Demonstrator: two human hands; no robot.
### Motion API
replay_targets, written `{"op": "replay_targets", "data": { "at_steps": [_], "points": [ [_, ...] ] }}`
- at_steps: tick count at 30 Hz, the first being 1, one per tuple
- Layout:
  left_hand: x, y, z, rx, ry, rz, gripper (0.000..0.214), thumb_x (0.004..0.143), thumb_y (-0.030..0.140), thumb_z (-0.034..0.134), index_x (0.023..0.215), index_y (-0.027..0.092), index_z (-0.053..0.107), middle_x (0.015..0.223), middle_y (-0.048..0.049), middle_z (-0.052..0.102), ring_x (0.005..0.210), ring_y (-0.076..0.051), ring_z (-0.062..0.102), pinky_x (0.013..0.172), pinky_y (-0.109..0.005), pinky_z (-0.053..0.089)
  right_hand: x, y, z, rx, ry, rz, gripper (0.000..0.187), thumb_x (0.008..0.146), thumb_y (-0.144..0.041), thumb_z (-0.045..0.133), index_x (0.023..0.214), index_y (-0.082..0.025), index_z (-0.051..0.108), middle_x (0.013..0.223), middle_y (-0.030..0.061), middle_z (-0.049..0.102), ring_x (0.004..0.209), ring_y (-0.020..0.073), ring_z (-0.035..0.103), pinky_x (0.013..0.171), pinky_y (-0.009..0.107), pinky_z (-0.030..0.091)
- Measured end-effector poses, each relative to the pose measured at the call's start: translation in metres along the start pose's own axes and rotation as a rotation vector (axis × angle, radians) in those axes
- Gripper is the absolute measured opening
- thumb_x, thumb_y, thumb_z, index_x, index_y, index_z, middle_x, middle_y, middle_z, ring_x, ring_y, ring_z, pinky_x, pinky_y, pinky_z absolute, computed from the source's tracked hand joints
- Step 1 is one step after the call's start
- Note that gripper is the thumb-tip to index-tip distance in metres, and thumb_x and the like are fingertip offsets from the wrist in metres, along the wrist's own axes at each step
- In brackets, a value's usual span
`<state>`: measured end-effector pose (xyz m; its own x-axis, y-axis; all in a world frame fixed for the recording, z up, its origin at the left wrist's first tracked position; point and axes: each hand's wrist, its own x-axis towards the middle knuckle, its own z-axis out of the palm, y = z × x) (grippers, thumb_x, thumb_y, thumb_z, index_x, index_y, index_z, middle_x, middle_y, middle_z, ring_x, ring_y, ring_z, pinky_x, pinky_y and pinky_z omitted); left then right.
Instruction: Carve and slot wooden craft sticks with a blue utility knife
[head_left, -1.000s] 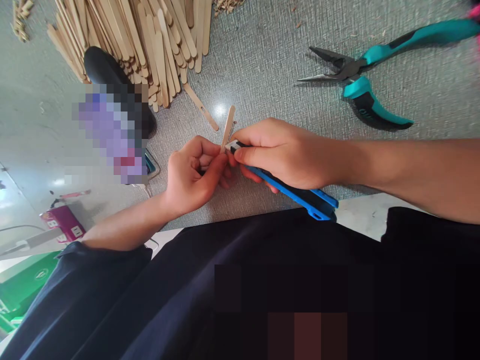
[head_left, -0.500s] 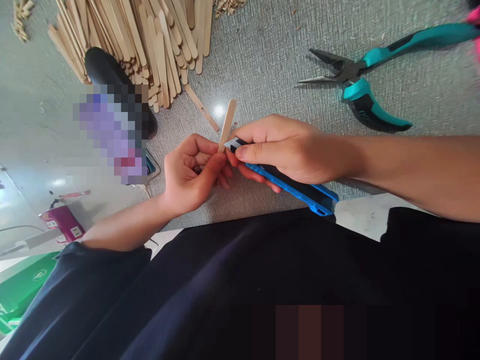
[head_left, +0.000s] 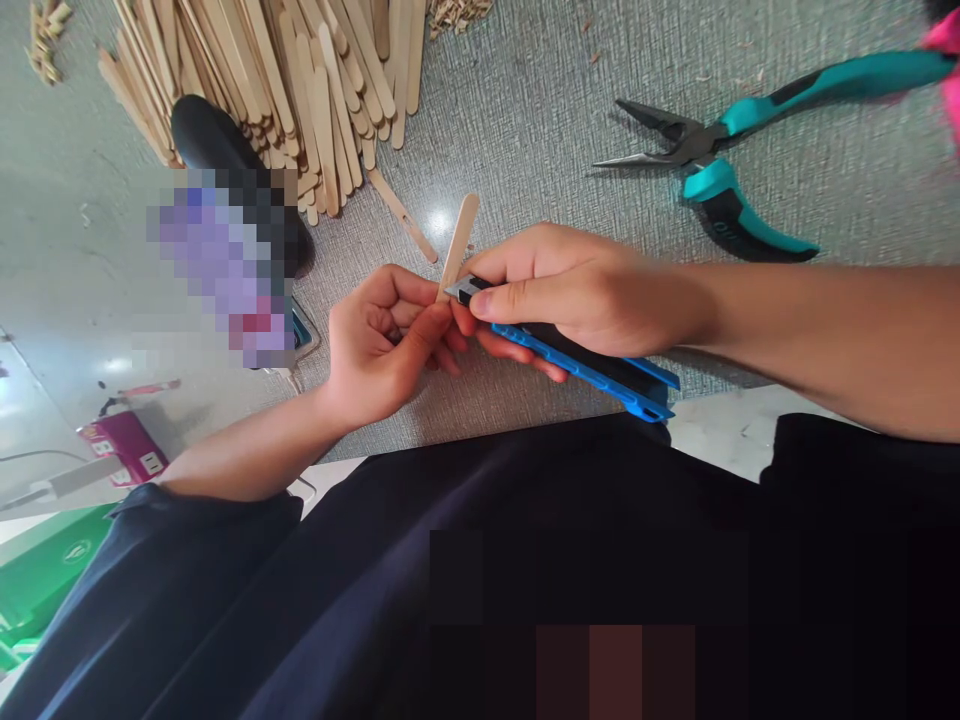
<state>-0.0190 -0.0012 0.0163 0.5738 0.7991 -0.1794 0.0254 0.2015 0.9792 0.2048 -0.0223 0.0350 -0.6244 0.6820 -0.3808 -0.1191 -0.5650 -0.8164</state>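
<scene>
Between the thumb and fingers of my left hand (head_left: 394,345) is the lower end of a wooden craft stick (head_left: 460,238), its rounded end pointing up and slightly right. My right hand (head_left: 551,290) grips a blue and black utility knife (head_left: 585,372), thumb pressed near the blade end. The short blade meets the stick's face or edge just above my left thumb; the exact contact is too small to make out. Behind the hands, a single craft stick (head_left: 403,215) with a dark notch or slit in it lies on the table (head_left: 517,130).
A big pile of craft sticks (head_left: 330,110) lies at the back left, with wood shavings (head_left: 459,14) beside it. Teal needle-nose pliers (head_left: 701,150) rest open at the right. A black rounded object (head_left: 217,140) and a purple power adapter (head_left: 127,445) are on the left.
The knife's back end has swung up slightly, and my right hand and forearm have risen a little. My left hand stays nearly still with the stick.
</scene>
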Motion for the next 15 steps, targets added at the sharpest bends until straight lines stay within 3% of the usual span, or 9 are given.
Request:
{"op": "replay_targets", "data": {
  "at_steps": [8,15],
  "points": [
    [-0.0031,-0.0075,0.0008,-0.005,0.054,0.055,0.041,0.104,0.058,0.086,0.097,0.024,0.063,0.072,0.0035,0.081,0.052,-0.013,0.076,0.045,-0.021,0.062,-0.0012,0.0018,0.0025,-0.002,0.048,-0.020,0.022,0.112,-0.020,0.064,0.091,-0.017,0.067,0.069,-0.0031,0.064,0.049,0.0090,0.056,0.044,0.020,0.042],
    [-0.0031,-0.0073,0.0020,0.025,0.075,0.020,0.048,0.100,0.066,0.087,0.096,0.025,0.061,0.072,0.0026,0.081,0.054,-0.014,0.078,0.047,-0.023,0.064,-0.0026,0.0002,0.0085,-0.082,0.117,-0.055,0.026,0.111,-0.012,0.059,0.086,-0.018,0.065,0.068,-0.0042,0.065,0.048,0.0083,0.057,0.044,0.021,0.041]
  ]
}}
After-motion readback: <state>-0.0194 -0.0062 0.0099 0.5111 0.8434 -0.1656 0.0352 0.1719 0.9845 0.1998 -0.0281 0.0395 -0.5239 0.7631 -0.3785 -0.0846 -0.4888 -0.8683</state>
